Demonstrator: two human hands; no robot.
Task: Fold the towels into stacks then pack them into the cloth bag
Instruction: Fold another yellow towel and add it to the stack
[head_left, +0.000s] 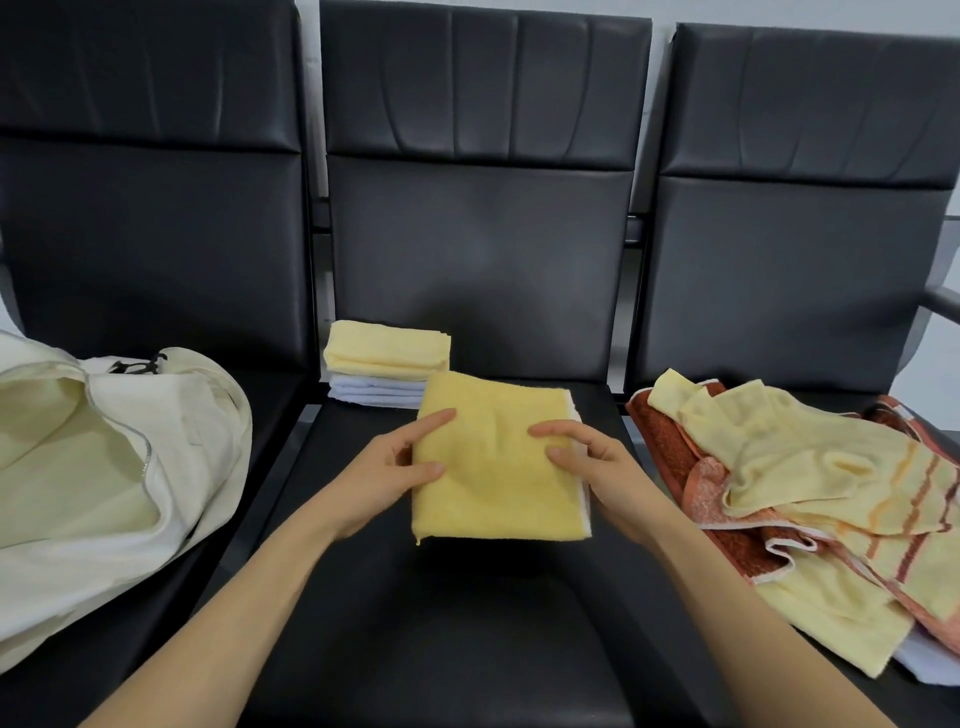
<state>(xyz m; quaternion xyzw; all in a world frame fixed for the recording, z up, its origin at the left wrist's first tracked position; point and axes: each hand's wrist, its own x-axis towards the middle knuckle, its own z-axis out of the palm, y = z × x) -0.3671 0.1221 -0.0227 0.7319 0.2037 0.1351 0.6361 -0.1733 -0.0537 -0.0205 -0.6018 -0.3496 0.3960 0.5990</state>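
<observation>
A folded yellow towel (498, 467) with a white layer under it is lifted a little above the middle black seat (467, 623). My left hand (395, 467) grips its left edge, thumb on top. My right hand (587, 462) grips its right edge the same way. Behind it, at the back left of the same seat, stands a small stack of folded towels (387, 369), pale yellow on top and white below. The cream cloth bag (104, 467) lies open on the left seat.
A loose heap of unfolded towels (810, 499), pale yellow, striped and rust-red, covers the right seat. Three black padded backrests (478, 234) rise behind the seats. A metal armrest (940, 301) shows at the far right.
</observation>
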